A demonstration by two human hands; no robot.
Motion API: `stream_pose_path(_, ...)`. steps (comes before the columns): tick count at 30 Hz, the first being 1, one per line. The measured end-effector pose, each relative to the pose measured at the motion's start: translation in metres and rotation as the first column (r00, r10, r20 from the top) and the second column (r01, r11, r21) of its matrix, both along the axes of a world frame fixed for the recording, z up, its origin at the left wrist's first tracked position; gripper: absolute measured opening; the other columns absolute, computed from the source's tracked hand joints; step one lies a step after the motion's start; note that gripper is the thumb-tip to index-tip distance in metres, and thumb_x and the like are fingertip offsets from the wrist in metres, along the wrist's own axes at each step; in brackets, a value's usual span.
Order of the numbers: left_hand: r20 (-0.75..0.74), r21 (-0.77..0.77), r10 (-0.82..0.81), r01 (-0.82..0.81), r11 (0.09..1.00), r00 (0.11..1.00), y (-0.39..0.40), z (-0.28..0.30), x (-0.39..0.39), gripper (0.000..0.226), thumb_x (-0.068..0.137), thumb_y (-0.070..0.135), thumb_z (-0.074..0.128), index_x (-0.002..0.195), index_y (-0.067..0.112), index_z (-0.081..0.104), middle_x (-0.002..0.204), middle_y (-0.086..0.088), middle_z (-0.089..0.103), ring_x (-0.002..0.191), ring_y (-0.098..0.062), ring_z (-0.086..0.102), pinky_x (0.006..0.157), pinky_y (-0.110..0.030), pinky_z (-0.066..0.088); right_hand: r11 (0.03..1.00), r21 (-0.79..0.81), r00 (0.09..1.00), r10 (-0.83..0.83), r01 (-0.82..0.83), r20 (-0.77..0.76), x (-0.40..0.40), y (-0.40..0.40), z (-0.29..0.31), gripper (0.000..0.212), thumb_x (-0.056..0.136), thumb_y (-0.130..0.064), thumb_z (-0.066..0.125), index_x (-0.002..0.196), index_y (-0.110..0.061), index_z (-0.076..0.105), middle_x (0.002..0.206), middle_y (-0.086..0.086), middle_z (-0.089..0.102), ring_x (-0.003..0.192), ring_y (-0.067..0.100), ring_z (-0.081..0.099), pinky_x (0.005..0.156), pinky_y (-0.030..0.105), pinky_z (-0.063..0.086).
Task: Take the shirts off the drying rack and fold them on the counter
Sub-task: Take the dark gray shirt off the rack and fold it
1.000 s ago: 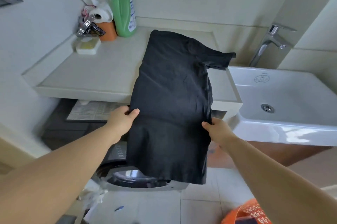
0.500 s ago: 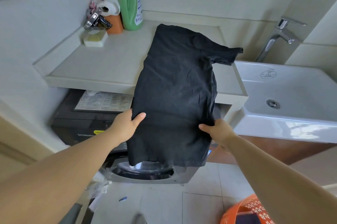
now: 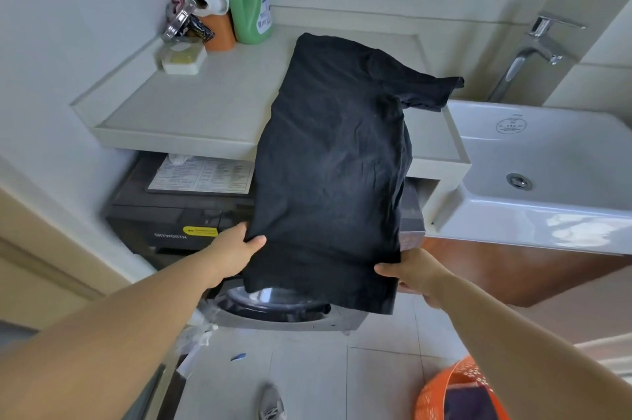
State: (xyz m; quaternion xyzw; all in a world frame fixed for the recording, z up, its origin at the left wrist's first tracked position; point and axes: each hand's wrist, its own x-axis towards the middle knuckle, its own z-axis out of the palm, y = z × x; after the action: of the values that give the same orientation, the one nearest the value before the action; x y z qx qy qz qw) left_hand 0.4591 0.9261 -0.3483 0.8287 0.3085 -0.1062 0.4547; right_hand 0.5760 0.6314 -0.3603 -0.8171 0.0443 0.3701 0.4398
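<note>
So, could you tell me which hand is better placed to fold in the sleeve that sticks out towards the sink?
Probably the right hand. It pinches the black cotton shirt on the side where the sleeve spreads out, near the white sink. The left hand grips the opposite edge and would have to cross over.

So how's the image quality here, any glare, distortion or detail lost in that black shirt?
Head view: wide-angle bending curves the counter edge and walls; daylight glare sits on the sink front rim; the black shirt reads very dark, only faint wrinkles showing; the left hand and right hand gripping its lower edges are sharp; the forearms nearest the camera look stretched.
</note>
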Motion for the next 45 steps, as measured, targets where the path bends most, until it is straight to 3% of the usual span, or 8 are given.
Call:
stream_pose_path(10,-0.286,0.519,-0.128,0.266,0.813,0.95,0.008,0.005,-0.008,0.026,0.093,0.029,0.055,0.108,0.009,0.05,0.106,-0.01,0.062,0.096,-0.027,0.058,0.08,-0.035,0.047,0.874,-0.457,0.974,0.217,-0.162,0.069,0.002,0.008,0.014,0.01,0.087,-0.009,0.057,0.097,-0.007,0.06,0.092,0.014,0.066,0.07,0.02,0.062,0.061,0.029,0.052)
stream_pose_path(14,0.109,0.609,-0.098,0.011,0.793,0.989,0.008,0.056,0.03,0.003,0.089,0.013,0.051,0.093,0.013,0.05,0.097,-0.007,0.06,0.081,-0.023,0.054,0.068,-0.032,0.042,0.961,-0.189,0.801,-0.049,0.2,0.597,0.037,0.033,0.066,0.01,0.082,-0.004,0.05,0.086,-0.012,0.054,0.08,0.004,0.057,0.08,0.028,0.053,0.069,0.029,0.039)
stream_pose_path(19,0.224,0.73,-0.366,0.094,0.677,0.903,0.009,0.1,0.119,0.042,0.099,0.029,0.041,0.139,0.016,0.041,0.15,-0.005,0.033,0.136,-0.024,0.033,0.109,-0.038,0.032,0.99,-0.078,0.639,0.135,-0.116,0.757,0.084,0.093,0.114,0.042,0.088,-0.006,0.052,0.129,-0.015,0.053,0.122,0.001,0.056,0.112,0.019,0.053,0.099,0.028,0.041)
stream_pose_path(23,-0.264,0.697,-0.416,0.471,0.542,0.87,0.04,0.088,0.164,0.06,0.1,0.05,0.01,0.153,0.021,0.003,0.161,0.001,-0.005,0.147,-0.021,0.001,0.118,-0.044,0.008,0.884,-0.464,0.697,0.371,-0.063,0.614,0.126,0.093,0.11,0.048,0.095,-0.022,0.049,0.141,-0.012,0.044,0.146,0.005,0.041,0.132,0.028,0.036,0.109,0.034,0.031)
stream_pose_path(27,-0.402,0.73,-0.333,0.518,0.446,0.853,0.068,0.096,0.191,0.065,0.098,0.054,0.013,0.152,0.018,0.01,0.16,0.0,0.008,0.146,-0.025,0.002,0.117,-0.05,0.002,0.894,-0.441,0.821,0.197,0.073,0.536,0.15,0.106,0.129,0.031,0.085,-0.006,0.05,0.111,-0.004,0.066,0.108,0.013,0.064,0.101,0.031,0.058,0.081,0.031,0.05)
stream_pose_path(34,-0.038,0.752,-0.445,0.319,0.577,0.895,0.054,0.124,0.271,0.065,0.097,0.049,0.032,0.151,0.016,0.016,0.16,-0.008,0.001,0.147,-0.026,0.003,0.119,-0.042,0.008,0.912,-0.407,0.634,0.347,-0.056,0.691,0.198,0.156,0.144,0.051,0.098,-0.029,0.046,0.146,-0.016,0.038,0.156,0.003,0.028,0.145,0.023,0.02,0.116,0.034,0.021)
stream_pose_path(38,-0.216,0.653,-0.498,0.504,0.565,0.84,0.056,0.088,0.296,0.075,0.093,0.065,0.013,0.152,0.023,-0.008,0.159,-0.003,-0.017,0.146,-0.024,-0.014,0.12,-0.043,-0.002,0.622,-0.776,0.813,0.503,-0.103,0.295,0.227,0.145,0.107,0.085,0.088,-0.074,0.02,0.153,-0.028,-0.007,0.161,0.005,-0.01,0.148,0.029,-0.007,0.119,0.047,0.003)
stream_pose_path(45,-0.375,0.632,-0.373,0.528,0.567,0.849,0.073,0.09,0.329,0.081,0.09,0.069,0.007,0.151,0.02,-0.014,0.158,-0.006,-0.019,0.146,-0.026,-0.015,0.12,-0.043,-0.003,0.681,-0.72,0.846,0.456,-0.133,0.274,0.27,0.141,0.108,0.097,0.081,-0.081,0.027,0.152,-0.027,-0.012,0.16,0.006,-0.016,0.147,0.03,-0.013,0.119,0.048,0.0)
